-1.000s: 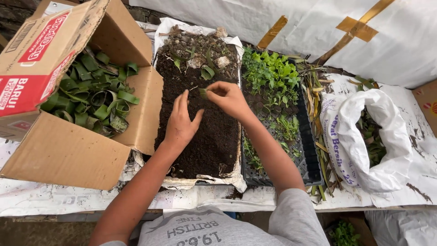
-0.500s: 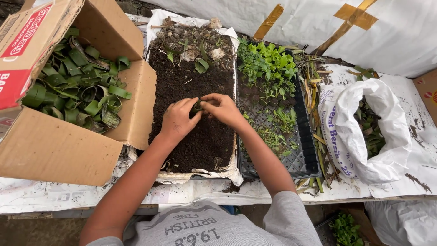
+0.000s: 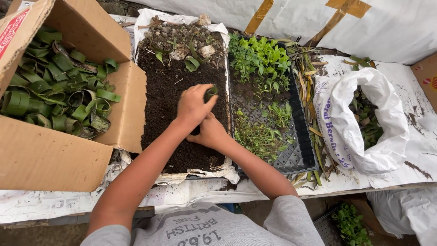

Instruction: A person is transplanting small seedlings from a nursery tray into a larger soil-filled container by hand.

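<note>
My left hand (image 3: pixel 192 105) is closed around a small rolled green leaf cup (image 3: pixel 210 93), held just above the dark soil of a white-lined tray (image 3: pixel 164 91). Just under and behind it, my right hand (image 3: pixel 210 133) rests low on the soil. Its fingers are hidden beneath the left hand. Another leaf cup (image 3: pixel 191 64) sits in the soil at the tray's far end, among stones and bits of debris.
An open cardboard box (image 3: pixel 50 155) on the left holds several rolled green leaf strips (image 3: pixel 59 100). A black mesh seedling tray (image 3: pixel 298 157) with small green plants lies right of the soil. Farther right is a white sack (image 3: pixel 346 132) of plant matter, with loose leaves beside it.
My left hand, spread flat on the soil a second ago, has closed on the leaf cup. Both hands came together, and the right hand has dropped under the left.
</note>
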